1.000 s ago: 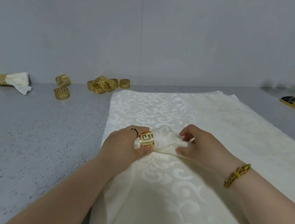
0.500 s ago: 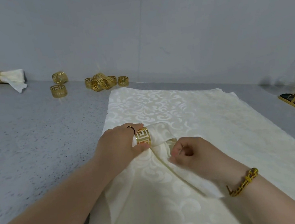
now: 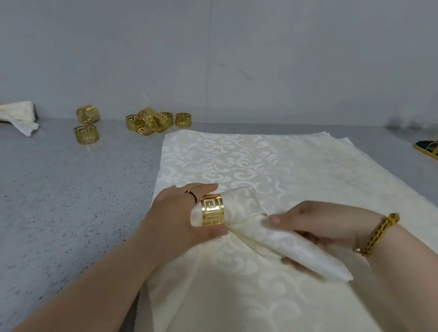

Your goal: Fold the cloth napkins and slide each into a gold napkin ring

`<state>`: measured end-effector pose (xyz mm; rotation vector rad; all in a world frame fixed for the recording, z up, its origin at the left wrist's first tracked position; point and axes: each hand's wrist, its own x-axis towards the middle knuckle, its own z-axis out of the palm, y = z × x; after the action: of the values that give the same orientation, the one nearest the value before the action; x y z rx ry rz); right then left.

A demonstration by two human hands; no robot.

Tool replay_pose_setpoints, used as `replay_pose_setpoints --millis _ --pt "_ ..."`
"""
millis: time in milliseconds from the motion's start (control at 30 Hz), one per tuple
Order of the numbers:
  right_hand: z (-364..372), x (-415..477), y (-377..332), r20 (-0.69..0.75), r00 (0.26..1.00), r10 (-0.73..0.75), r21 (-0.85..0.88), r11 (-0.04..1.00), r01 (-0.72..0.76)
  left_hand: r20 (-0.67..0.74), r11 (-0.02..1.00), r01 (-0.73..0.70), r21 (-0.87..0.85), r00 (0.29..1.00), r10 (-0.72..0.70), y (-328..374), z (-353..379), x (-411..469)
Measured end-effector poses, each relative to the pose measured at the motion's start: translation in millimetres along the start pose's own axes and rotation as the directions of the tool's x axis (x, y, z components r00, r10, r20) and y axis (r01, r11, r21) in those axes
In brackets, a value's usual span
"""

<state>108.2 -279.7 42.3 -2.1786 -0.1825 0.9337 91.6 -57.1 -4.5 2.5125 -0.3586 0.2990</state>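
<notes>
Your right hand (image 3: pixel 325 224) grips the folded tail of the napkin (image 3: pixel 289 245); your left hand (image 3: pixel 175 220) pinches the gold ring (image 3: pixel 212 209) already around its other end, over the napkin stack (image 3: pixel 266 160). Far left on the tabletop (image 3: pixel 39 200): loose rings (image 3: pixel 150 120), one finished napkin (image 3: pixel 1 114).

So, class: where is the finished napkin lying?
Head view: the finished napkin lies far left on the counter by the wall, left of the loose rings.
</notes>
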Motion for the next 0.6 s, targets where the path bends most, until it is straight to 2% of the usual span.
replay_pose_setpoints --millis 33,100,167,200,267,333,400,467,533,600 --pt "-5.9 1.9 -1.0 -0.112 0.994 -0.008 -0.048 0.999 0.003 0.003 0.996 0.04 -0.075 0.999 -0.04 0.6 -3.8 -0.3" --pt "-15.2 11.3 -3.5 -0.361 0.926 -0.105 -0.026 0.994 0.103 -0.028 0.966 0.139 -0.218 0.988 -0.149 -2.6 -12.0 0.5" --pt "-14.4 23.2 -9.3 -0.48 0.848 -0.225 -0.016 0.969 0.248 -0.031 0.926 0.237 -0.294 0.966 -0.257 -9.8 -18.9 2.4" --pt "-11.5 28.9 -12.0 -0.458 0.847 -0.27 -0.063 0.96 0.273 -0.007 0.915 0.271 -0.3 0.958 -0.287 -13.2 -21.3 3.2" --pt "-4.8 38.6 -15.1 -0.323 0.885 -0.335 -0.171 0.94 0.294 0.083 0.918 0.313 -0.245 0.95 -0.302 -17.9 -24.2 3.2" --pt "0.4 44.0 -17.5 -0.238 0.897 -0.373 -0.193 0.923 0.333 0.167 0.925 0.333 -0.181 0.938 -0.304 -21.7 -27.5 2.5" --pt "3.4 46.3 -14.2 -0.233 0.886 -0.4 -0.133 0.916 0.378 0.202 0.925 0.332 -0.187 0.934 -0.294 -25.2 -32.5 2.3" --pt "5.3 49.0 -7.2 -0.242 0.885 -0.397 0.006 0.912 0.411 0.202 0.914 0.33 -0.237 0.937 -0.286 -26.0 -38.1 1.3" --pt "5.1 51.9 -2.0 -0.241 0.882 -0.405 0.113 0.891 0.44 0.172 0.906 0.319 -0.278 0.945 -0.28 -27.4 -39.9 1.0" --pt "5.4 52.4 -1.9 -0.21 0.867 -0.451 0.151 0.862 0.485 0.134 0.905 0.303 -0.298 0.952 -0.275 -28.1 -39.3 1.0"
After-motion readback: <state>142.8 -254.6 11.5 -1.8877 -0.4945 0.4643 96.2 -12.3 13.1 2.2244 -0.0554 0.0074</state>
